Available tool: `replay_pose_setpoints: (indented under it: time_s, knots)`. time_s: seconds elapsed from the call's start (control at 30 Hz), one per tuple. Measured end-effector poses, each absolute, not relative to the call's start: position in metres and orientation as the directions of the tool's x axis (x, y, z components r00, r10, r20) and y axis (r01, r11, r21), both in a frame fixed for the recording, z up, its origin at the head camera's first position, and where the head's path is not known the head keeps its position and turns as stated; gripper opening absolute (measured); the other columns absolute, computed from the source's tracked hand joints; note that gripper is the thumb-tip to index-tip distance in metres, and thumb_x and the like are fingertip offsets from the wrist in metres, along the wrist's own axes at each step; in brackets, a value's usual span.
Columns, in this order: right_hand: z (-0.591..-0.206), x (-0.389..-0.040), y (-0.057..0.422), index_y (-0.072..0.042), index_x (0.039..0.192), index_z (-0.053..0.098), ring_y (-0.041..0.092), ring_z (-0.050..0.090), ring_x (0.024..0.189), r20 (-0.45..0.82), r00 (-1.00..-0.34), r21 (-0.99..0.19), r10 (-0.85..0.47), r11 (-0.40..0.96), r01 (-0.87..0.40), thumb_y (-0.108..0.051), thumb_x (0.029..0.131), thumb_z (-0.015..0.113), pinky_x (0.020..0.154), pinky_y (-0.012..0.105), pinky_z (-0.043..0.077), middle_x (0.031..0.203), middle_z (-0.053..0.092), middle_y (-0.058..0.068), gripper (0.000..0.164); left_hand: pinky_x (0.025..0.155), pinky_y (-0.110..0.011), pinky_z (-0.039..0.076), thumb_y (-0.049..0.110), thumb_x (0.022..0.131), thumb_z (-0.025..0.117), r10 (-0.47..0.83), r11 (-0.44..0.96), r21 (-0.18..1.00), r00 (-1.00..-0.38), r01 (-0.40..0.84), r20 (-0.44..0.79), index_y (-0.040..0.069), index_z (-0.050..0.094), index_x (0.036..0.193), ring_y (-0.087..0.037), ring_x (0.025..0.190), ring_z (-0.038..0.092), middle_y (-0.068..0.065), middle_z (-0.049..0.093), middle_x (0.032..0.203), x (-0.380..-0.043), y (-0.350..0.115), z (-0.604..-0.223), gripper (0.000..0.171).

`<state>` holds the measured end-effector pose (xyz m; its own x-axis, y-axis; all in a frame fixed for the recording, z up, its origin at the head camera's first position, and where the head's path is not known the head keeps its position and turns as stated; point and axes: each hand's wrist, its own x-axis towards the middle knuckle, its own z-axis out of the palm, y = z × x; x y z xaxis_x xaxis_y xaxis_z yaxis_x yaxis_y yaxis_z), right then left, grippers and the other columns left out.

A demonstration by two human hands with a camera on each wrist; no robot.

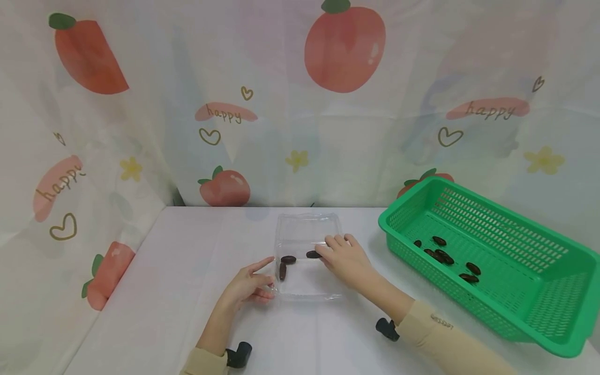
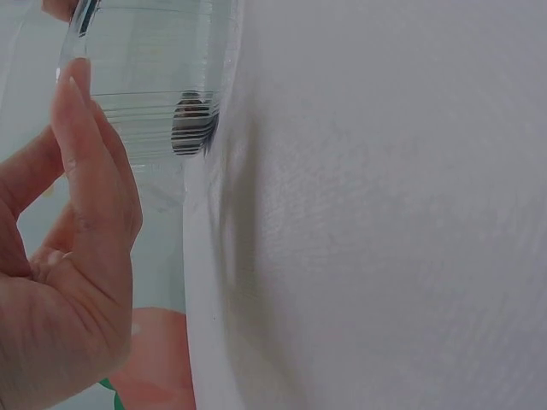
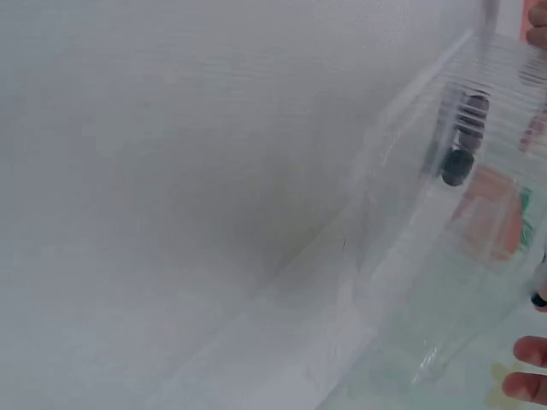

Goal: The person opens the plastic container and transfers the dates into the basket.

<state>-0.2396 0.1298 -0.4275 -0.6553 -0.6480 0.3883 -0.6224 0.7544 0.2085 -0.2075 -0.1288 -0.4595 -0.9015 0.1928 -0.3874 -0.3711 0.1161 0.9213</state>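
Observation:
A clear plastic box (image 1: 309,286) with its lid (image 1: 307,227) raised stands on the white table. Inside, along its left side, lie two dark brown oval pieces that look like dates: one crosswise (image 1: 288,259), one lengthwise (image 1: 283,271). My right hand (image 1: 347,260) is over the box's right side and pinches another date (image 1: 313,254) at its fingertips. At the box's left wall, my left hand (image 1: 246,284) touches the plastic with fairly straight fingers. The left wrist view shows those fingers (image 2: 85,162) against the wall, a date (image 2: 193,124) visible through it.
A green slotted basket (image 1: 499,323) stands at the right, with several more dates (image 1: 444,257) on its floor. Patterned cloth (image 1: 272,156) hangs behind the table and along its left side. A small black wrist device (image 1: 387,329) sits by the right cuff.

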Motion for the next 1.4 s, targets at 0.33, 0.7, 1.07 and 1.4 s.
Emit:
replay_pose_setpoints:
  time_s: [0.33, 0.7, 1.07, 1.4]
  knots:
    - [-0.424, -0.231, 0.176, -0.017, 0.097, 0.053, 0.024, 0.048, 0.078, 0.479, -0.651, 0.213, -0.589, 0.797, -0.565, -0.024, 0.083, 0.066, 0.075, 0.039, 0.039, 0.086, 0.048, 0.005, 0.02, 0.052, -0.025, 0.055, 0.009, 0.086, 0.059, 0.195, 0.116, 0.921, -0.901, -0.371, -0.388, 0.016, 0.039, 0.14, -0.011, 0.05, 0.061, -0.013, 0.064, 0.089, -0.208, -0.129, -0.461, 0.058]
    - [-0.412, -0.226, 0.229, -0.01, 0.093, 0.055, 0.03, 0.052, 0.074, 0.652, -0.584, 0.164, -0.484, 0.841, -0.515, -0.04, 0.1, 0.015, 0.071, 0.047, 0.042, 0.085, 0.051, 0.01, 0.05, 0.051, -0.026, 0.055, 0.008, 0.086, 0.059, 0.16, 0.135, 0.914, -0.902, -0.382, -0.4, 0.018, 0.041, 0.139, -0.013, 0.051, 0.062, -0.014, 0.063, 0.09, -0.209, -0.13, -0.461, 0.057]
    - [-0.399, -0.212, 0.282, -0.009, 0.1, 0.057, 0.033, 0.051, 0.073, 0.64, -0.686, 0.09, -0.346, 0.92, -0.381, -0.038, 0.097, 0.039, 0.069, 0.051, 0.04, 0.089, 0.053, 0.013, 0.034, 0.052, -0.026, 0.055, 0.009, 0.086, 0.059, 0.177, 0.126, 0.916, -0.9, -0.38, -0.398, 0.017, 0.04, 0.14, -0.015, 0.054, 0.063, -0.016, 0.062, 0.093, -0.208, -0.13, -0.461, 0.057]
    - [-0.399, -0.194, 0.33, -0.01, 0.111, 0.05, 0.035, 0.046, 0.085, 0.415, -0.894, 0.011, -0.17, 0.983, -0.182, -0.012, 0.085, 0.059, 0.079, 0.056, 0.034, 0.099, 0.047, 0.017, 0.027, 0.052, -0.027, 0.055, 0.008, 0.087, 0.059, 0.178, 0.126, 0.917, -0.901, -0.379, -0.396, 0.017, 0.04, 0.14, -0.015, 0.053, 0.063, -0.016, 0.062, 0.091, -0.21, -0.13, -0.463, 0.057]
